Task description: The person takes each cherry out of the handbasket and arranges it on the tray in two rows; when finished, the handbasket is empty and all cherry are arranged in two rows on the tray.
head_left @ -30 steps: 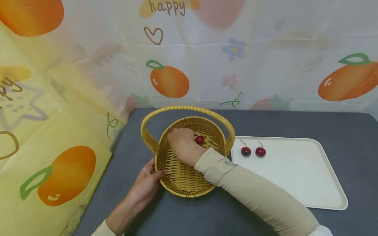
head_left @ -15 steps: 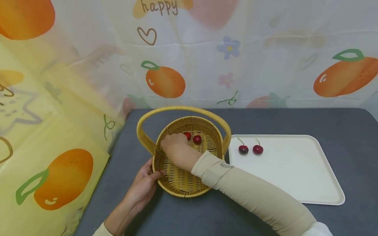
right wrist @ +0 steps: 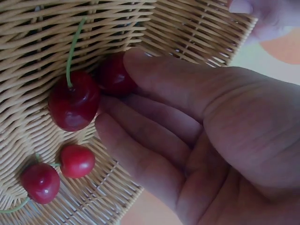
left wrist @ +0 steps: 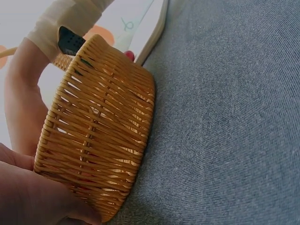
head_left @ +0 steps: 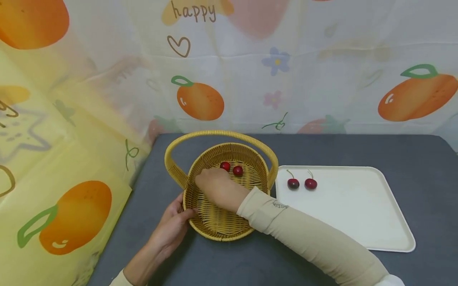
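the right hand [head_left: 218,186] reaches down into the basket [head_left: 223,239], and the right wrist view shows its thumb and fingers [right wrist: 140,164] pinching a dark cherry [right wrist: 112,77] beside the weave. that cherry sits right at the thumb tip, so it lies within the grasp rather than off to a side; being round, it offers no long axis to line up with. a near cherry [right wrist: 75,101] lies just past the fingertips and seems to touch them, its stem [right wrist: 72,51] rising clear of the hand. apart from these are a bright cherry [right wrist: 77,161] and an outer cherry [right wrist: 41,183]; in the head view this pair lies beyond the right hand, toward the far rim. the left hand [head_left: 175,222] grips the rim on the left, thumb over the edge, farther from the cherries than the right. the tray [head_left: 358,206] lies on the bench [head_left: 257,264] just right of the basket, with a left cherry [head_left: 293,183] and a right cherry [head_left: 311,184] near its left end, well apart from both hands.
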`<state>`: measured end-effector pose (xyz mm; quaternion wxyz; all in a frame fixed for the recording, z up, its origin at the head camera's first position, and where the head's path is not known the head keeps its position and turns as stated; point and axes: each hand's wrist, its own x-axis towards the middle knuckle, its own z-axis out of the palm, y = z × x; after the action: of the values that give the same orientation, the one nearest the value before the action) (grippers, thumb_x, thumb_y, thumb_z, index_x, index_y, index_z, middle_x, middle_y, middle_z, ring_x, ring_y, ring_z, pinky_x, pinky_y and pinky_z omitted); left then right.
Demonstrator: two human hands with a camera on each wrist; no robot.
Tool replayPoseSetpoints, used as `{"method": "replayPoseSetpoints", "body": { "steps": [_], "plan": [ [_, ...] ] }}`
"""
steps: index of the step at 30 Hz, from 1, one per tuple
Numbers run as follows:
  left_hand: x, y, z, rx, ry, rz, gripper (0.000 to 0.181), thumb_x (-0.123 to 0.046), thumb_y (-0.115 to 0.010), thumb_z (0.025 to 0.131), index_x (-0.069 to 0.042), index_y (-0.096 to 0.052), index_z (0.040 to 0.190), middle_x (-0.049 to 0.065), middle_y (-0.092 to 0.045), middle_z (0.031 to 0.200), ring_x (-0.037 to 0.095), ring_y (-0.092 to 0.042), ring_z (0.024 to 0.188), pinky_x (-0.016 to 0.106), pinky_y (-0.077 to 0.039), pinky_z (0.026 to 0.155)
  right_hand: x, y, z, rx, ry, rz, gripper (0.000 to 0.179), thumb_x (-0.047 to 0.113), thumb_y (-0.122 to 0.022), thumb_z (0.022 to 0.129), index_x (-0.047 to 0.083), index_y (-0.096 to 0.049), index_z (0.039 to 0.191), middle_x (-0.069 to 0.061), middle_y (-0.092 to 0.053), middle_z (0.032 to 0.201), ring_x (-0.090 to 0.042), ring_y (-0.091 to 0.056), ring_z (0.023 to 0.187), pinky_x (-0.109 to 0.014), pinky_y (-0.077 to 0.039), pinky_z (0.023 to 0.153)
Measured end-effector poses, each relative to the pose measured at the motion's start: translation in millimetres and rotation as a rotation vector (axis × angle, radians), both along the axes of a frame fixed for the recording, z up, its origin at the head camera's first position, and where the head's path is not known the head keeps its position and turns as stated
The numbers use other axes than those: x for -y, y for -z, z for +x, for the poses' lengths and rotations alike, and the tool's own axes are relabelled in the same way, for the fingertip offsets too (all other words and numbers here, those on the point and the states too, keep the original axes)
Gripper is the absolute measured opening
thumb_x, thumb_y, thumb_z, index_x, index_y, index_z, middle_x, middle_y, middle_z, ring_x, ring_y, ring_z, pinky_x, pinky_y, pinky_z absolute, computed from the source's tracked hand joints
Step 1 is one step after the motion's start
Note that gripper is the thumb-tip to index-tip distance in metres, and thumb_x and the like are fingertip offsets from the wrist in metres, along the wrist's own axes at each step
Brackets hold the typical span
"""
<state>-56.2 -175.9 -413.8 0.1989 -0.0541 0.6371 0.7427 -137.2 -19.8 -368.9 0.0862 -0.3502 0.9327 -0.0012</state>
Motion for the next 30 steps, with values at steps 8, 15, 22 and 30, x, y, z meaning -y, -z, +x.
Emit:
{"method": "replayPoseSetpoints", "body": {
  "steps": [8,15,22,30],
  "plan": [
    [-2.8,-0.9,-0.7,0.024,0.018,-0.018,0.072,0.009,-0.047,0.099,-0.006,-0.021,0.165,0.01,-0.033,0.164,0.022,-0.03,0.151,0.028,-0.036,0.118,-27,-21.0,26.7,-0.076,-0.068,-0.098,0.017,0.007,-0.079,0.093,0.016,-0.075,0.107,-0.002,-0.072,0.1,-0.016,-0.069,0.088,-0.029,-0.059,0.069],
    [-3.2,-1.9,-2.8,0.038,0.0,-0.041,0.076,0.008,-0.05,0.098,-0.006,-0.02,0.166,0.009,-0.033,0.165,0.021,-0.032,0.15,0.019,-0.043,0.108,-59,-74.7,68.7,-0.097,-0.13,-0.145,0.02,0.013,-0.081,0.093,0.02,-0.071,0.109,0.007,-0.068,0.085,-0.009,-0.064,0.072,-0.026,-0.053,0.056],
    [-1.5,1.4,-2.9,0.036,0.028,-0.038,0.081,0.006,-0.049,0.1,-0.006,-0.009,0.169,0.012,-0.018,0.173,0.024,-0.02,0.157,0.029,-0.033,0.119,-125,-92.8,98.5,-0.085,-0.113,-0.288,0.026,0.01,-0.075,0.097,0.022,-0.061,0.116,0.015,-0.066,0.092,-0.002,-0.055,0.064,-0.025,-0.045,0.052],
    [-2.5,-3.1,-4.2,0.055,0.014,-0.04,0.082,0.007,-0.05,0.099,-0.006,-0.009,0.169,0.011,-0.021,0.172,0.022,-0.021,0.156,0.02,-0.038,0.112,-213,-77.7,119.9,-0.149,0.057,-0.361,0.059,0.013,-0.083,0.09,0.033,-0.058,0.14,0.017,-0.071,0.126,0.0,-0.067,0.082,-0.03,-0.058,0.064]
  ]
}}
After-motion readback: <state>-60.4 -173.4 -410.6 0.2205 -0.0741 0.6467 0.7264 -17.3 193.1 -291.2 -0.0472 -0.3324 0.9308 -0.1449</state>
